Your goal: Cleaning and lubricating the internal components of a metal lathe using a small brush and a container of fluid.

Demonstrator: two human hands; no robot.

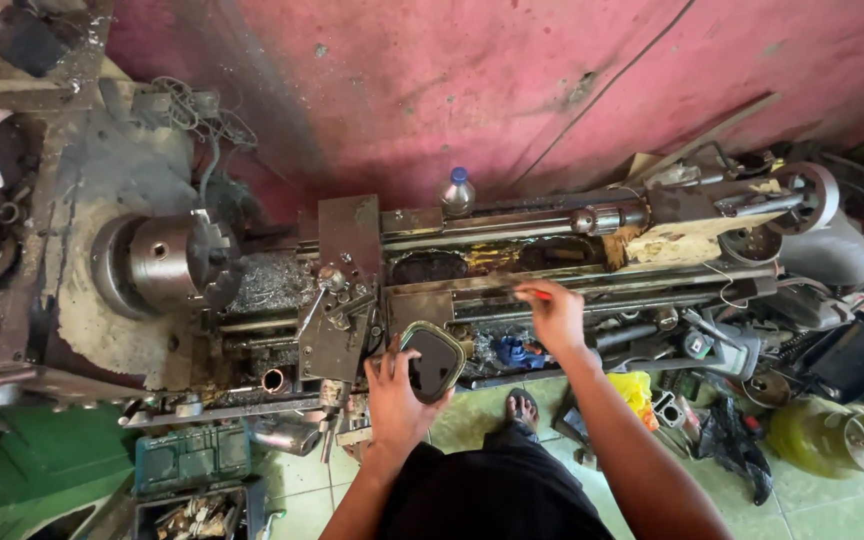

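I stand at a greasy metal lathe (352, 250) with its chuck (167, 258) at the left. My left hand (392, 385) grips a small open tin (432, 360) with a dark inside, held against the front of the carriage. My right hand (552, 315) is closed on a thin tool with a red-orange handle (537, 294), its tip laid along the lathe bed rail (472, 285). A blue rag (512, 352) lies on the bed between my hands.
A plastic bottle (457, 190) with a blue cap stands behind the bed by the red wall. The tailstock (752, 215) is at the right. A green toolbox (190, 458), a yellow jug (832, 438) and scattered parts lie on the tiled floor. My sandalled foot (522, 408) shows below.
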